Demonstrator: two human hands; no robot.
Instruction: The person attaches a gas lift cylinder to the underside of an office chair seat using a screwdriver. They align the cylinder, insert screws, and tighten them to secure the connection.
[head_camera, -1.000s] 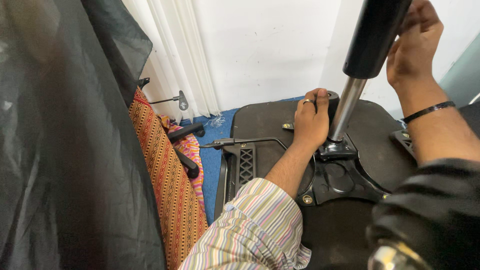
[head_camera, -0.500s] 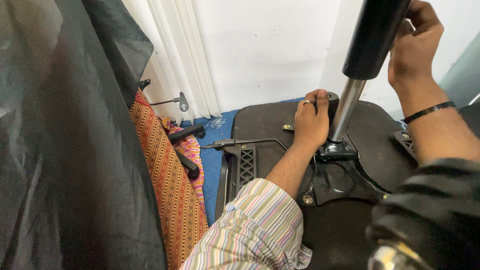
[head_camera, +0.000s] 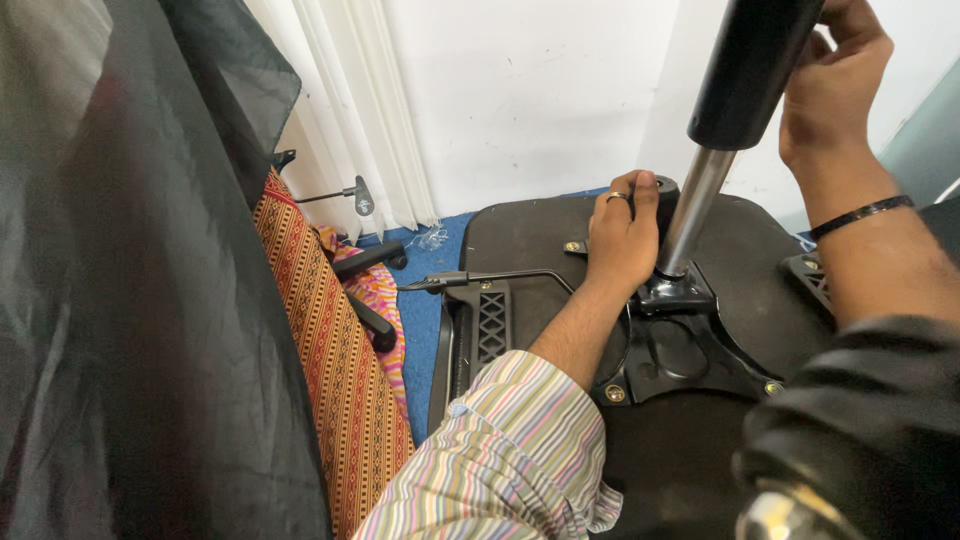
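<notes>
Far left: dark sheer fabric (head_camera: 130, 300) draped over most of that side, filling the near view. Just right of it, an orange patterned cloth (head_camera: 325, 340) hanging down, with a brighter pink and yellow cloth (head_camera: 378, 300) beside it. Behind those, white vertical blinds (head_camera: 345, 110) against a white wall (head_camera: 530, 90), and a strip of blue carpet (head_camera: 430, 260) below. Near the blinds, a thin metal lever (head_camera: 335, 195) with a flat grey tip, and a black armrest piece (head_camera: 370, 260) lying on the carpet.

Centre: upturned black chair seat (head_camera: 520, 235) lying flat on the floor, underside up, with a black slotted bracket (head_camera: 490, 325) along its left edge and a long bent metal handle (head_camera: 490, 278) reaching leftward from the mechanism.

Left hand (head_camera: 622, 245), striped sleeve (head_camera: 500, 450) behind it, laid on the seat underside and curled closed around a black knob (head_camera: 665, 190) just beside the shaft, a ring on one finger.

Right of that: black metal mechanism plate (head_camera: 680, 350) bolted to the seat, and rising from it, tilted toward the upper right, the gas lift cylinder (head_camera: 700, 200), chrome below and black above.

Far right: right hand (head_camera: 835, 90), a black band at the wrist, closed around the black upper part of the cylinder, fingers wrapped behind it. Lower right corner: a dark sleeve (head_camera: 860, 420) close to the camera.
</notes>
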